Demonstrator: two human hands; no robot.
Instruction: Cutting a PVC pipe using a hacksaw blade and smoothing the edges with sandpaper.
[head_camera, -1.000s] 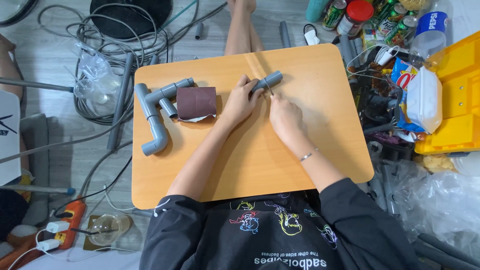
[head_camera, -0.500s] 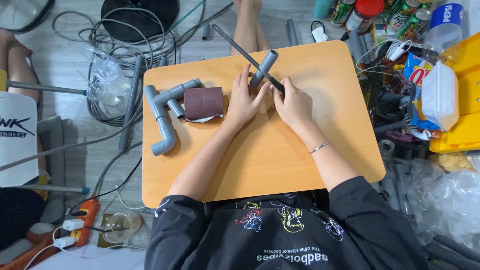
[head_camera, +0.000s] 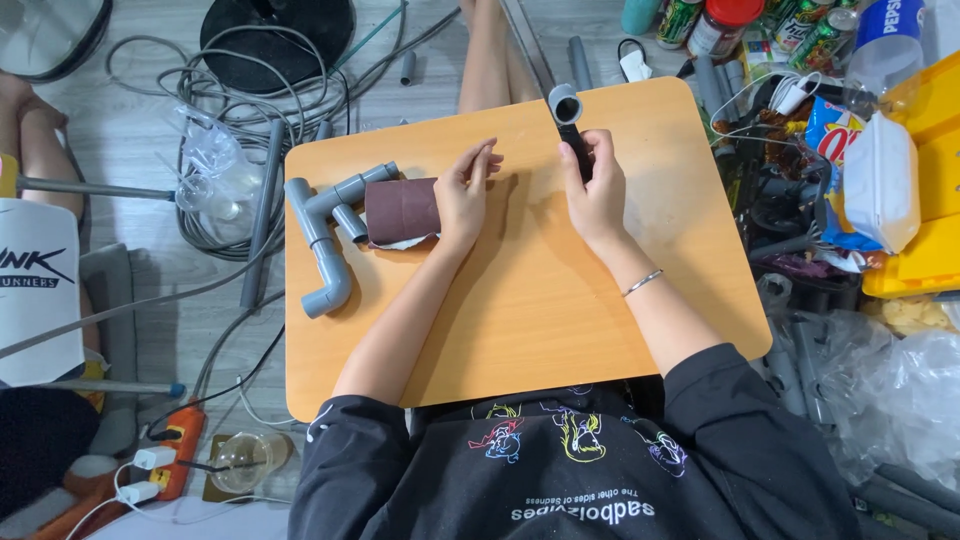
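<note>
My right hand (head_camera: 597, 190) grips a short grey pipe piece (head_camera: 566, 106) with a dark wrap around it, holding it upright above the far part of the small wooden table (head_camera: 520, 300). My left hand (head_camera: 464, 195) rests flat and empty on the table, its fingers apart, right beside a dark brown roll of sandpaper (head_camera: 402, 210). Left of the roll lies a grey pipe assembly with elbows (head_camera: 322, 240).
Grey cables (head_camera: 250, 110) and loose pipes lie on the floor to the left. Cans, snack bags and a yellow bin (head_camera: 930, 200) crowd the right side. A power strip (head_camera: 150, 465) sits near the lower left. A black fan base (head_camera: 275, 30) stands at the top.
My left hand let go of the pipe piece and dropped flat on the table next to the sandpaper roll. My right hand turned the pipe piece upright.
</note>
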